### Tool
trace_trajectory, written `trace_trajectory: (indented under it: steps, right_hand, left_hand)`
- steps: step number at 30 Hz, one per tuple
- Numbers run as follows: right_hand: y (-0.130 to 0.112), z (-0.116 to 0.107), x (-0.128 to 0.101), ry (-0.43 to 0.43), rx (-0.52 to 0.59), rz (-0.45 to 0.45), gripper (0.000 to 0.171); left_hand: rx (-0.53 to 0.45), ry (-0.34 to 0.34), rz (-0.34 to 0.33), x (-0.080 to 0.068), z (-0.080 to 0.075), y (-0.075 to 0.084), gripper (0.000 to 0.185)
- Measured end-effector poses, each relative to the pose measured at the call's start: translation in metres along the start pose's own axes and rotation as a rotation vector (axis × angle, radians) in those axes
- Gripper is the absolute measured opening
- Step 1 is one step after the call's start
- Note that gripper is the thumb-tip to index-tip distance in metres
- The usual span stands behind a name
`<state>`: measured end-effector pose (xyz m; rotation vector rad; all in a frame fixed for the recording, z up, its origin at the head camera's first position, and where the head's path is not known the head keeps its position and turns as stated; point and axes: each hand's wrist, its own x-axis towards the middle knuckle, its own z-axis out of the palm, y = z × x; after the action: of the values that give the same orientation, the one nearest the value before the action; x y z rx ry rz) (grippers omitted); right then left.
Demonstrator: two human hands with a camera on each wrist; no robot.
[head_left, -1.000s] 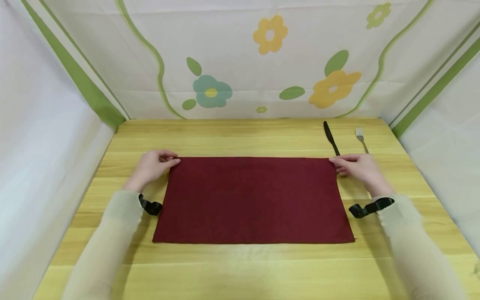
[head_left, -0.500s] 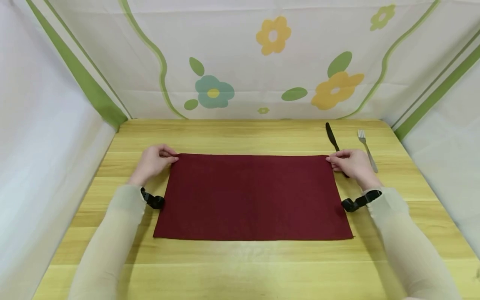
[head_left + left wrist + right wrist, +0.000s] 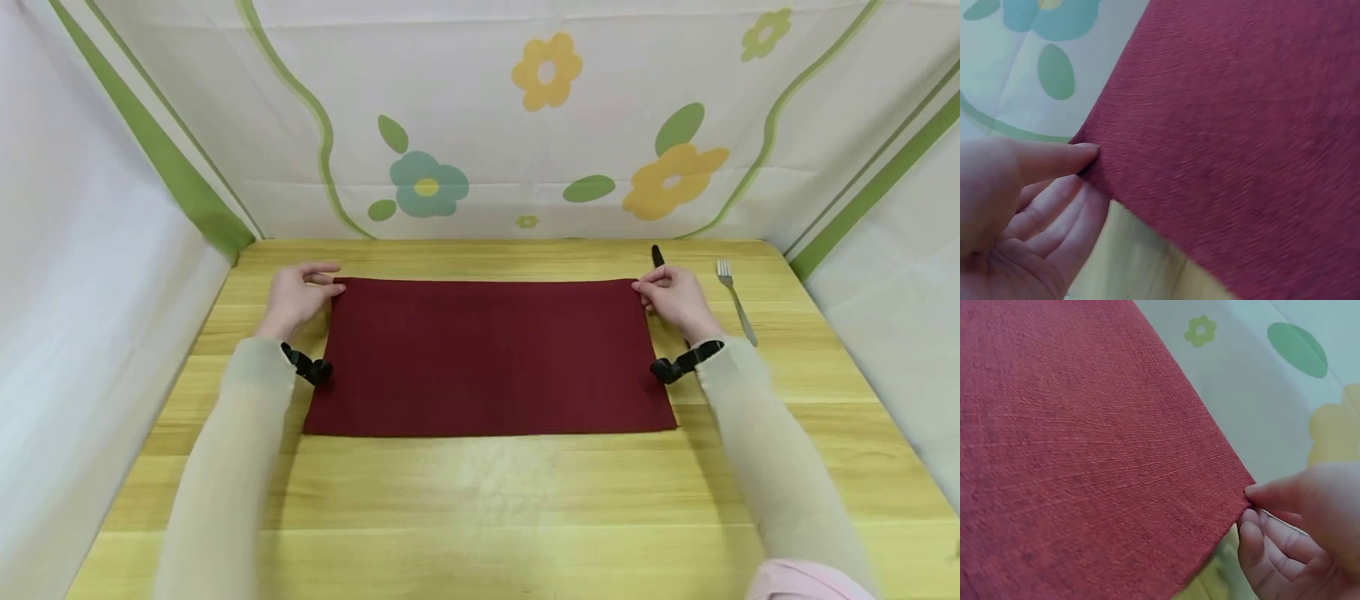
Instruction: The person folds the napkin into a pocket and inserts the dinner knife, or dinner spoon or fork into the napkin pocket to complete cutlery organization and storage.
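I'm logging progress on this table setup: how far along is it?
Done: the red mat lies flat on the table. In hand: left hand and right hand each pinch a far corner. Left: knife and fork lie beside the mat, not on it.

Head view above, wrist views close, sharing placemat
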<state>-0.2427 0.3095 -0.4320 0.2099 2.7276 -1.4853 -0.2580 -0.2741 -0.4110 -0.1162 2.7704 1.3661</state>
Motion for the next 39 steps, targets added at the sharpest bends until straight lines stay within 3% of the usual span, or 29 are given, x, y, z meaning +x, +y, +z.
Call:
trace_trajectory:
  steps: [4,9,15,19,23,27,30,32,36,39]
  right_hand:
    - [-0.002,0.006,0.009,0.041,0.009,0.02,0.026]
    - [-0.003,0.008,0.012,0.064,0.032,0.045,0.03]
    - [0.0,-0.004,0.002,0.027,0.096,0.008,0.04]
    - [-0.001,-0.016,-0.017,-0.059,0.052,-0.001,0.045]
    - [0.0,-0.021,-0.042,-0.143,0.029,-0.004,0.048]
    - [0.002,-0.022,-0.073,-0.189,-0.027,-0.055,0.046]
    - [0.002,-0.019,-0.095,-0.218,-0.097,-0.128,0.042]
    - [0.004,-0.017,-0.109,-0.231,-0.139,-0.179,0.04]
    - [0.008,-0.012,-0.131,-0.243,-0.251,-0.343,0.043]
    - [0.014,-0.01,-0.142,-0.271,-0.336,-0.466,0.051]
  left_hand:
    - [-0.009,0.056,0.003,0.008,0.008,-0.002,0.037]
    - [-0.058,0.07,-0.019,0.012,0.016,-0.006,0.043]
    - [-0.044,0.041,0.055,0.0,0.016,-0.007,0.052]
    - [-0.004,-0.002,0.116,-0.022,0.01,-0.01,0.053]
    - [0.057,-0.053,0.187,-0.055,0.006,-0.014,0.051]
    - [0.184,-0.095,0.315,-0.086,0.006,-0.02,0.051]
    - [0.274,-0.151,0.416,-0.107,0.007,-0.021,0.054]
    - [0.301,-0.207,0.449,-0.118,0.008,-0.022,0.056]
    - [0.335,-0.316,0.467,-0.136,0.009,-0.027,0.059]
    - [0.362,-0.358,0.472,-0.145,0.01,-0.032,0.062]
